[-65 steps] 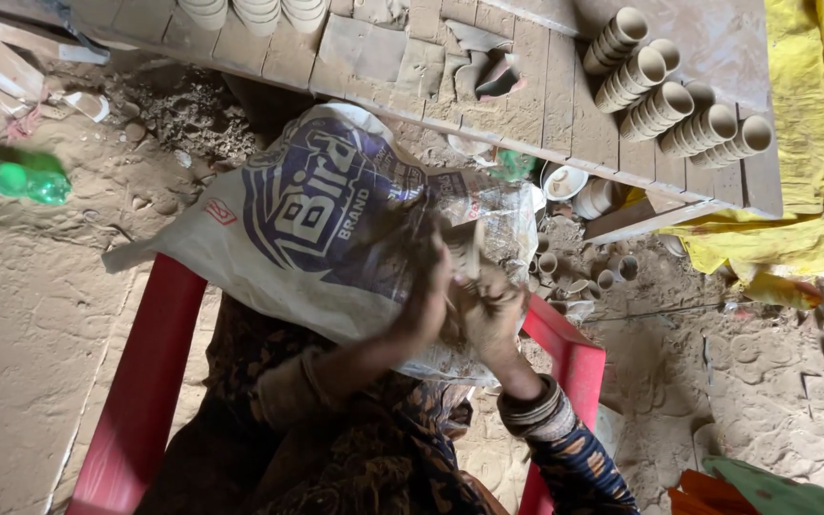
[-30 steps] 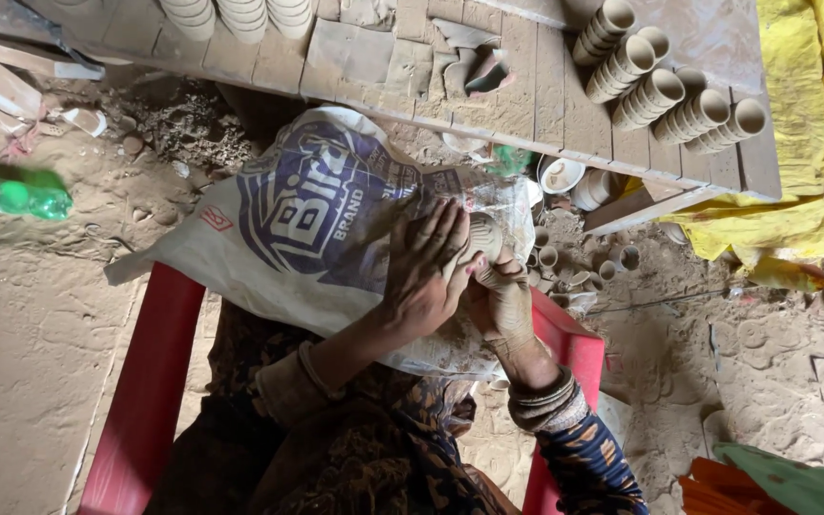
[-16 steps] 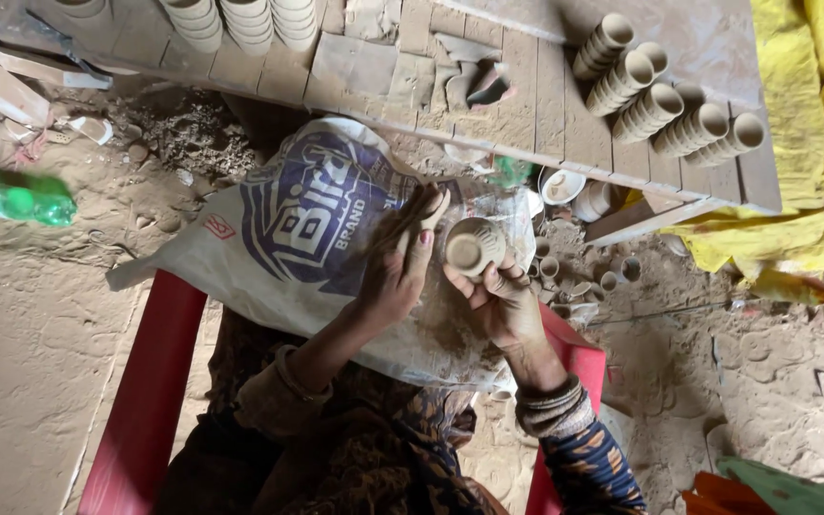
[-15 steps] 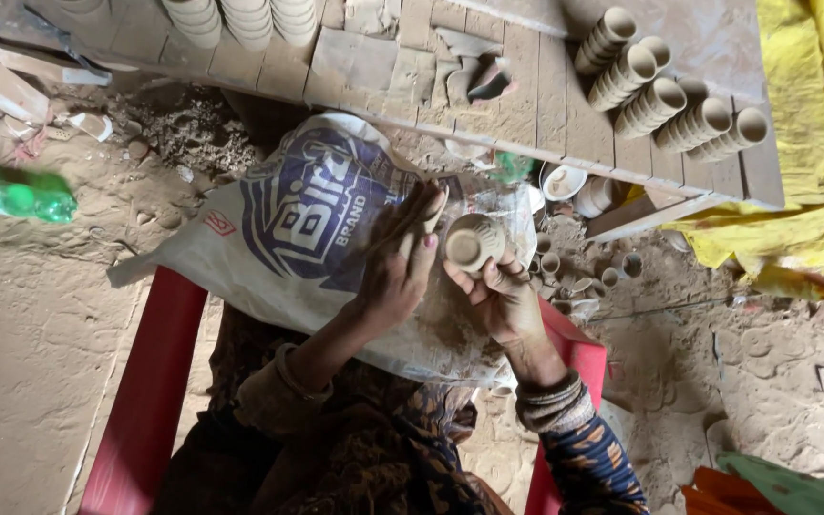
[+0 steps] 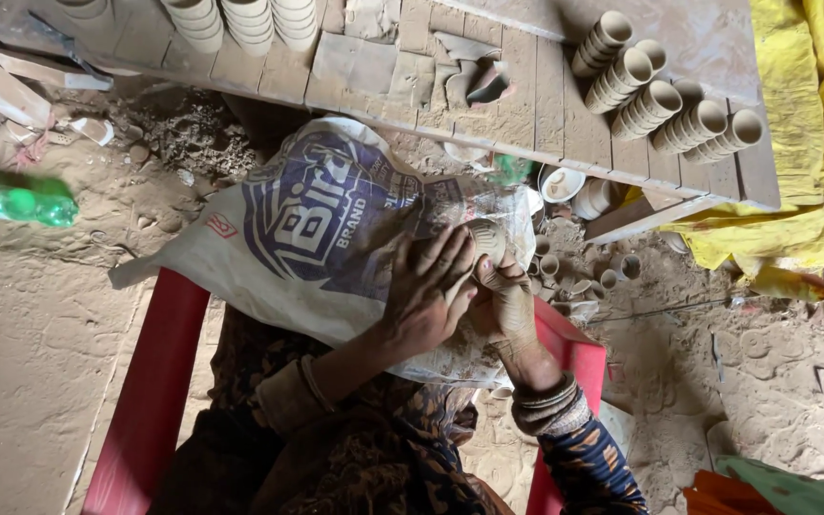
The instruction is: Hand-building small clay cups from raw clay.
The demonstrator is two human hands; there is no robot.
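A small grey clay cup (image 5: 488,238) sits between my two hands over a white printed sack (image 5: 307,229) that is spread across my lap. My left hand (image 5: 426,298) lies over the cup's near side with its fingers stretched along it. My right hand (image 5: 509,307), clay-smeared and with bangles at the wrist, grips the cup from below and to the right. The cup lies tilted, and my fingers hide most of its mouth.
I sit on a red plastic chair (image 5: 145,381). A wooden board (image 5: 526,105) ahead carries rows of stacked clay cups (image 5: 665,100) and more stacks (image 5: 240,19). Loose cups (image 5: 574,277) lie on the dusty ground. There is a green bottle (image 5: 16,200) at left and a yellow cloth (image 5: 813,124) at right.
The cup's open mouth faced up half a second ago; now it is turned and covered by my left fingers. Both hands have shifted slightly lower on the sack.
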